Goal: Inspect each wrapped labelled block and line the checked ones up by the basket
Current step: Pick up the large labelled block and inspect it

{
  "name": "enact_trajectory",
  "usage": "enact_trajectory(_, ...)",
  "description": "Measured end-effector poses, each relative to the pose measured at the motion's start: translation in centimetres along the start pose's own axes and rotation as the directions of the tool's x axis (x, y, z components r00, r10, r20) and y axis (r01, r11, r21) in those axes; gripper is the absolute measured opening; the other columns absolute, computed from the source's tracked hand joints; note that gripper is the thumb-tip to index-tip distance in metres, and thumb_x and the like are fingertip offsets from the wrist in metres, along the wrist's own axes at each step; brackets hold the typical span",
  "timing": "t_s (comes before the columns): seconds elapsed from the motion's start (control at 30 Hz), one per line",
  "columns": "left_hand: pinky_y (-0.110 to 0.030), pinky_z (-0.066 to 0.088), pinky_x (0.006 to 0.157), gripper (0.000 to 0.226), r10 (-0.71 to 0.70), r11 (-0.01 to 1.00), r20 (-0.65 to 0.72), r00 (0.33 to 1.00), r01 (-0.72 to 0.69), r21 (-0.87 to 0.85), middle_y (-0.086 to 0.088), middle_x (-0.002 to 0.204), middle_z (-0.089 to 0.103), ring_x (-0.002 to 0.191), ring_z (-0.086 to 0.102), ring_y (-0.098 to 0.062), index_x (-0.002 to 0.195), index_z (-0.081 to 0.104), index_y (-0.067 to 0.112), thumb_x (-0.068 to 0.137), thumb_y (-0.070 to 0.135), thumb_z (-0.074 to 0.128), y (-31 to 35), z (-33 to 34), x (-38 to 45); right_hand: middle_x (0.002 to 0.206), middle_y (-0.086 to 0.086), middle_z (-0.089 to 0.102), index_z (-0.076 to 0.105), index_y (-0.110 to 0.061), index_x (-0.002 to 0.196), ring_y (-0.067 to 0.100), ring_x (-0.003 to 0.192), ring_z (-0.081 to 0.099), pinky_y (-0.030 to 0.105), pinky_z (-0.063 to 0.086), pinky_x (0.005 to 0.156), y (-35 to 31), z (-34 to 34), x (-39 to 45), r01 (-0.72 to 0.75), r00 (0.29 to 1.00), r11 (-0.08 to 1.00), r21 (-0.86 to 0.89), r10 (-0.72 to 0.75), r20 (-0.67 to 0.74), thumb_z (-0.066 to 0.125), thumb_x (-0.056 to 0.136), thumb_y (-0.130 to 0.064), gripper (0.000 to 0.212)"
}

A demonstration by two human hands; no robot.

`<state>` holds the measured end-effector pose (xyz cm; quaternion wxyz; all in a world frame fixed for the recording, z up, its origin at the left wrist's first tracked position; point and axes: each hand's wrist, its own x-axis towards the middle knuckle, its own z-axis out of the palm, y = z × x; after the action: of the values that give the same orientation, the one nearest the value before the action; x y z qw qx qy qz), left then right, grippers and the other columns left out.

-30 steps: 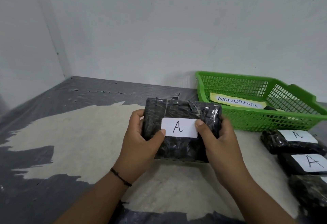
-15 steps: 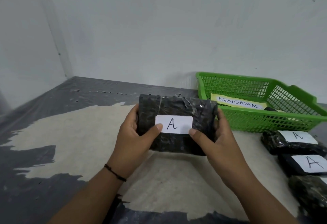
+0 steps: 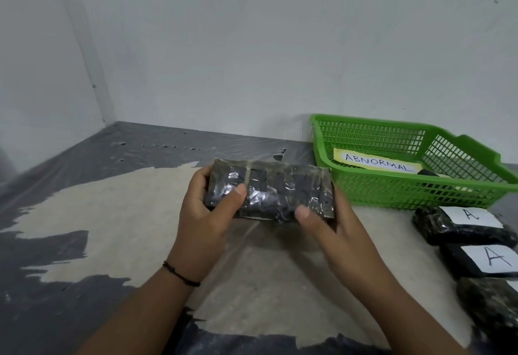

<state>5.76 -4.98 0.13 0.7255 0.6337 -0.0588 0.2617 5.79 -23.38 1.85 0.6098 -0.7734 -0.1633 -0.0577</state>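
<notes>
Left hand (image 3: 207, 211) and right hand (image 3: 325, 223) pinch the wrapped block (image 3: 270, 192) by its ends (label turned away), baring another face for checking.

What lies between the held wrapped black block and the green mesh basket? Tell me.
Nothing: in the head view, only bare plastic-covered floor separates the wrapped black block from the green mesh basket.

Your head camera looks forward and down, close over the plastic-covered grey tabletop (image 3: 84, 186), facing the white wall (image 3: 252, 46).

Black plastic-wrapped block (image 3: 270, 190) held level, label hidden, left of green basket (image 3: 406, 186)
</notes>
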Motion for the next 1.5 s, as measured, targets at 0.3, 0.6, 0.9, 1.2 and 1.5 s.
enact_trajectory(0.3, -0.029, 0.055, 0.083, 0.046, -0.151, 0.988, 0.197, 0.969, 0.155, -0.006, 0.0, 0.105, 0.072, 0.1, 0.068, -0.017, 0.112, 0.058, 0.016, 0.071, 0.028, 0.072, -0.5, 0.3, -0.4, 0.101, -0.011, 0.067, 0.056, -0.026, 0.11, -0.006, 0.087, 0.062, 0.014, 0.049, 0.078, 1.4, -0.3, 0.8, -0.062, 0.988, 0.997, -0.04, 0.056, -0.142, 0.07, 0.08, -0.026, 0.034)
enact_trajectory(0.6, -0.035, 0.056, 0.084, 0.031, -0.095, 0.994, 0.141, 0.985, 0.087, 0.063, -0.003, 0.099, 0.072, 0.095, 0.068, -0.019, 0.101, 0.061, 0.021, 0.072, 0.024, 0.071, -0.7, 0.1, -0.5, 0.094, -0.003, 0.068, 0.059, -0.025, 0.096, 0.013, 0.089, 0.064, 0.036, 0.052, 0.084, 1.6, 0.0, 0.7, -0.073, 0.984, 0.997, 0.029, 0.077, -0.16, 0.061, 0.086, -0.023, 0.01)
enact_trajectory(0.9, -0.038, 0.058, 0.08, 0.016, -0.058, 0.989, 0.051, 0.997, 0.051, 0.138, 0.001, 0.089, 0.073, 0.088, 0.069, -0.017, 0.093, 0.063, 0.02, 0.084, 0.008, 0.067, -0.5, 0.4, -0.3, 0.1, -0.007, 0.069, 0.058, -0.03, 0.101, 0.009, 0.095, 0.064, 0.039, 0.05, 0.092, 1.8, 0.1, 0.8, -0.08, 0.99, 0.993, 0.083, 0.088, -0.106, 0.06, 0.087, -0.02, 0.017)
enact_trajectory(1.2, -0.044, 0.051, 0.094, 0.057, -0.291, 0.94, 0.107, 0.951, 0.305, -0.153, 0.002, 0.113, 0.069, 0.106, 0.066, -0.016, 0.124, 0.054, 0.028, 0.072, 0.048, 0.069, -0.6, 0.0, 0.0, 0.096, -0.01, 0.068, 0.054, -0.031, 0.101, 0.0, 0.09, 0.063, 0.026, 0.049, 0.084, 1.2, 0.2, 0.4, 0.015, 0.989, 0.997, 0.074, -0.003, -0.151, 0.061, 0.087, -0.017, 0.021)
enact_trajectory(1.5, -0.021, 0.053, 0.081, 0.036, 0.106, 0.98, 0.007, 0.994, -0.106, 0.168, 0.0, 0.107, 0.071, 0.101, 0.065, -0.009, 0.108, 0.066, 0.02, 0.084, 0.046, 0.064, 0.5, 0.9, -0.7, 0.11, -0.016, 0.067, 0.05, -0.033, 0.123, -0.003, 0.102, 0.062, 0.028, 0.05, 0.092, 1.8, 0.4, 0.8, 0.011, 0.985, 0.999, 0.05, -0.002, -0.17, 0.071, 0.075, -0.037, 0.053)
